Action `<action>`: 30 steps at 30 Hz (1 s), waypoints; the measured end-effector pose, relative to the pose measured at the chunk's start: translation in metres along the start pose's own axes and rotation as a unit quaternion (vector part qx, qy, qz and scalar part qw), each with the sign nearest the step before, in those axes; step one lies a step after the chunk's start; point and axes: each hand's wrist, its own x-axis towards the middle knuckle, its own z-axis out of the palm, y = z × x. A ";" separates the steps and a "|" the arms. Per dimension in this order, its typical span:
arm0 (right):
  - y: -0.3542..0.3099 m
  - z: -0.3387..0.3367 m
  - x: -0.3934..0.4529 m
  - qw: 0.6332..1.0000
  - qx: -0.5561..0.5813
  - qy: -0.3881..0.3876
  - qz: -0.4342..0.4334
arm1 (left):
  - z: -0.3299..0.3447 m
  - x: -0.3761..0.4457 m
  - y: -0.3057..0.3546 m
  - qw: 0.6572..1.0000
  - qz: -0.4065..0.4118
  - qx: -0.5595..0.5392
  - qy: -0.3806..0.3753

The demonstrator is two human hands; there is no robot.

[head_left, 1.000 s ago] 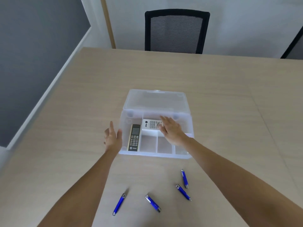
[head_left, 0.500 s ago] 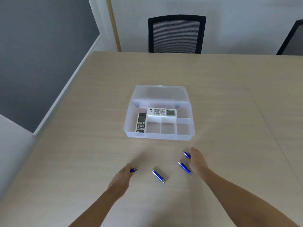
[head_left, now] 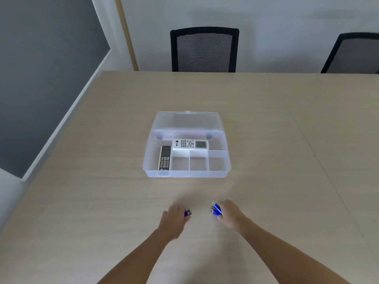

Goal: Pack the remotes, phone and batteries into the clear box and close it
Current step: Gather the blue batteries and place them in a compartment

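The clear box (head_left: 227, 167) stands at the table's middle with its lid (head_left: 186, 120) folded back. A white remote (head_left: 190, 144) lies crosswise in its rear section. A dark phone-like handset (head_left: 164, 158) lies in the left compartment. Near the table's front, my left hand (head_left: 173, 221) is closed around blue batteries (head_left: 187, 212), whose ends stick out to the right. My right hand (head_left: 230, 215) grips two blue batteries (head_left: 215, 209) with their metal tips pointing left. Both hands sit well in front of the box.
The wooden table (head_left: 266, 140) stretches wide on all sides of the box. Two black mesh chairs (head_left: 205, 50) (head_left: 352, 54) stand behind its far edge. A grey wall panel runs along the left.
Both hands left the box and came back to the table's front. They closed on the loose batteries, so none lies free on the table now.
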 end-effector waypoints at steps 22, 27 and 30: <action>-0.021 -0.133 0.149 0.992 0.100 -0.015 0.074 | -0.132 0.105 0.027 0.825 -0.063 -0.560 -0.043; 0.014 -0.183 0.156 0.970 0.218 0.078 0.078 | -0.121 0.147 0.086 0.907 0.002 -0.419 -0.039; 0.031 -0.203 0.155 0.939 0.295 0.149 0.097 | -0.104 0.172 0.118 0.948 -0.017 -0.310 -0.070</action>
